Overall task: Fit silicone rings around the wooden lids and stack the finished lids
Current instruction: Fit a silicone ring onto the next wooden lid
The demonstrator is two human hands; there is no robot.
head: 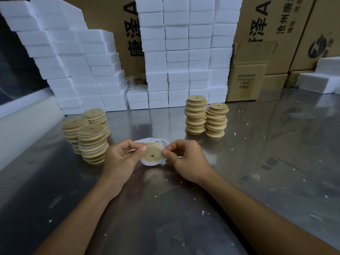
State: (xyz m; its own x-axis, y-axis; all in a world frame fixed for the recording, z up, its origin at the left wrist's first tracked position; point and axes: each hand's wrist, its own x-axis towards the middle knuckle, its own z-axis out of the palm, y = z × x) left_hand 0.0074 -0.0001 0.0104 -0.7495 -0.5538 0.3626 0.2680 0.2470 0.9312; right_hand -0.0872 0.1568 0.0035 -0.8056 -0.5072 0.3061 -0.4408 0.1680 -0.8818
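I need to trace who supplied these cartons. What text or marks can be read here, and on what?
"泽A", cut off at the frame edge: tall carton behind the white foam blocks.
"泽A", "沧州" and a round dark logo: cartons at right.
Small print on the open brown box: too blurred to read.
Wooden lid, both hands: no text.

Both forearms reach forward; the left hand [122, 157] and right hand [185, 159] meet, fingers curled and pinching.
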